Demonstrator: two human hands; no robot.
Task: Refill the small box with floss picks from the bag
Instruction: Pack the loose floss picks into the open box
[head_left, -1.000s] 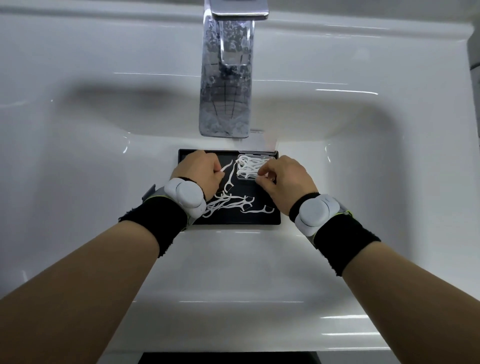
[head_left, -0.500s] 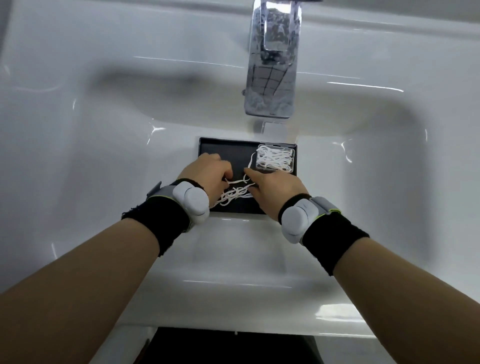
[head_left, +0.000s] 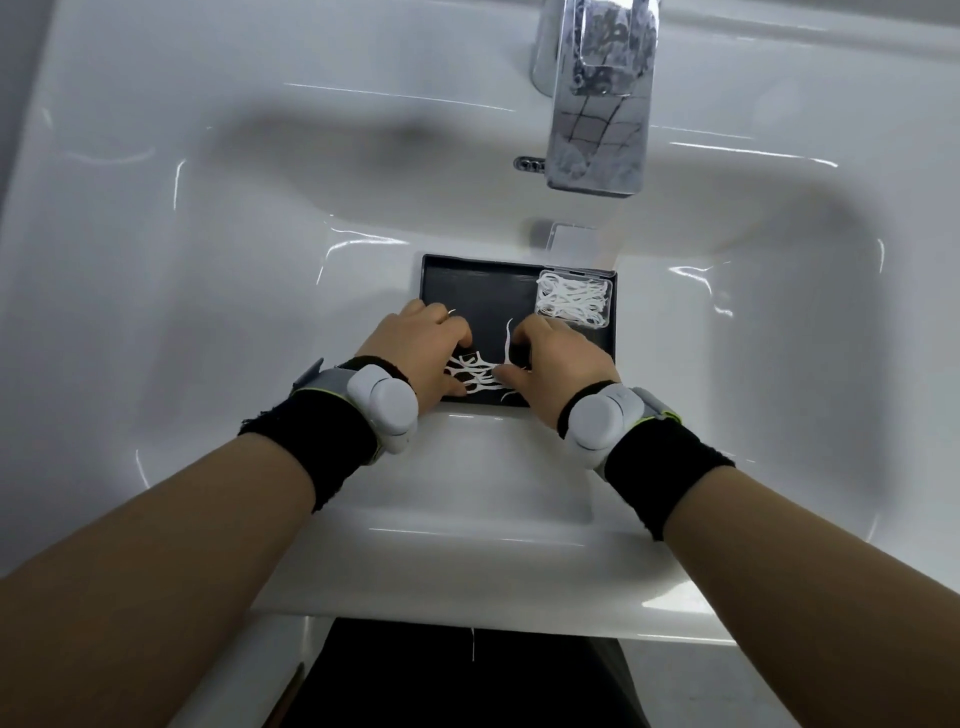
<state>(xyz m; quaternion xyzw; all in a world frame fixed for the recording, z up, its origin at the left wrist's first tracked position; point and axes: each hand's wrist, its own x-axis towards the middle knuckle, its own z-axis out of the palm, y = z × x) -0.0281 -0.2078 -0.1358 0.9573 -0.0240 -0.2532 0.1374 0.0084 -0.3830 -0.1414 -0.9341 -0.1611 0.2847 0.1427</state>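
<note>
Right grip (head_left: 553, 358) on floss pick (head_left: 506, 343)

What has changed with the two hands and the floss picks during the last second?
The right hand left the small clear box and came back to the loose floss picks near the tray's front edge, where it now pinches one. The left hand stayed curled over the same pile. Box and tray kept their places.
</note>
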